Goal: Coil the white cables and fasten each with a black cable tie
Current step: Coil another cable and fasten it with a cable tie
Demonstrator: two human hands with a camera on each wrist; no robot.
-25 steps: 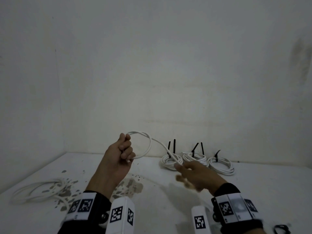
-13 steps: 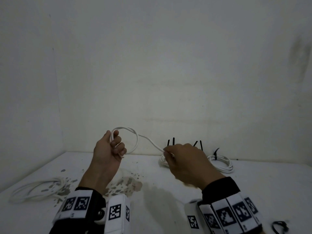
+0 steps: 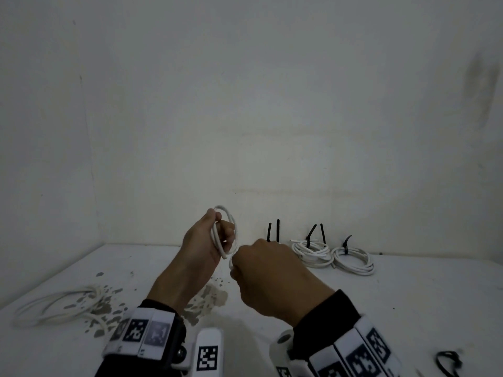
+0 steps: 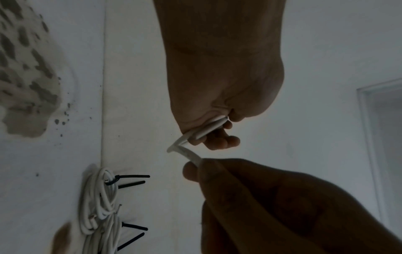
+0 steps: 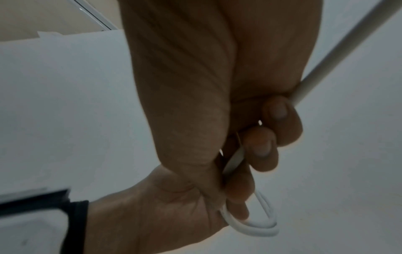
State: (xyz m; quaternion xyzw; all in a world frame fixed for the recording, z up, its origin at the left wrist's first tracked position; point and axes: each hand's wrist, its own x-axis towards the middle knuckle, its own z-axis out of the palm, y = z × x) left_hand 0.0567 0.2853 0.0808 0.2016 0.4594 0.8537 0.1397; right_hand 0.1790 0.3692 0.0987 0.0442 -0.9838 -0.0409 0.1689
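My left hand [image 3: 215, 235] is raised above the table and grips a small coil of white cable [image 3: 227, 227] in its curled fingers. Right beside it, my right hand [image 3: 239, 263] pinches the same cable's free run [image 4: 191, 155], which trails out past its palm [image 5: 339, 51]. The loops [image 5: 267, 228] show below the left hand's fingers in the right wrist view. Two tied coils [image 3: 313, 251] [image 3: 353, 258] with upright black cable ties [image 3: 277, 229] lie by the back wall; a third coil is hidden behind my right hand.
A loose white cable [image 3: 57, 308] lies at the table's left edge, near patches of chipped paint [image 3: 206, 297]. A black cable tie [image 3: 449, 363] lies at the near right. White walls close the table [image 3: 408, 308] at the back and left.
My right hand has travelled left along the cable up to the left hand, laying another turn onto the coil. The left hand has turned a little and holds more loops.
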